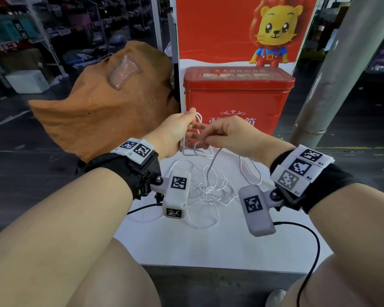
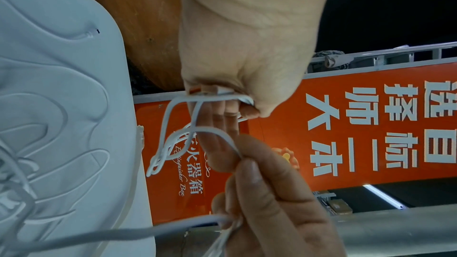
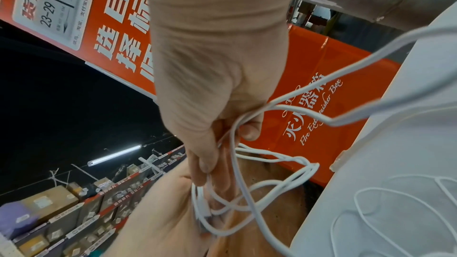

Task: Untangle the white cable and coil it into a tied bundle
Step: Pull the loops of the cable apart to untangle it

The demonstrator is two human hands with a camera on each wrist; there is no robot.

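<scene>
The white cable (image 1: 205, 191) lies partly as a loose tangle on the white table (image 1: 208, 247). Above it my left hand (image 1: 190, 126) grips a few gathered loops of the cable (image 2: 170, 122) between thumb and fingers, and the loops hang below the palm. Just to its right, my right hand (image 1: 208, 136) pinches a strand of the cable (image 3: 247, 192) close to the left fingers (image 2: 220, 122). From that pinch a strand runs down to the tangle. In the right wrist view a white plug end lies against the left hand (image 3: 158, 214).
A red tin box (image 1: 237, 96) stands at the table's far edge before a red poster. A brown cloth bag (image 1: 111, 103) bulges at the left, a grey pillar (image 1: 333, 74) rises at the right. A black lead (image 1: 315, 247) crosses the table's right corner. My knees flank the near edge.
</scene>
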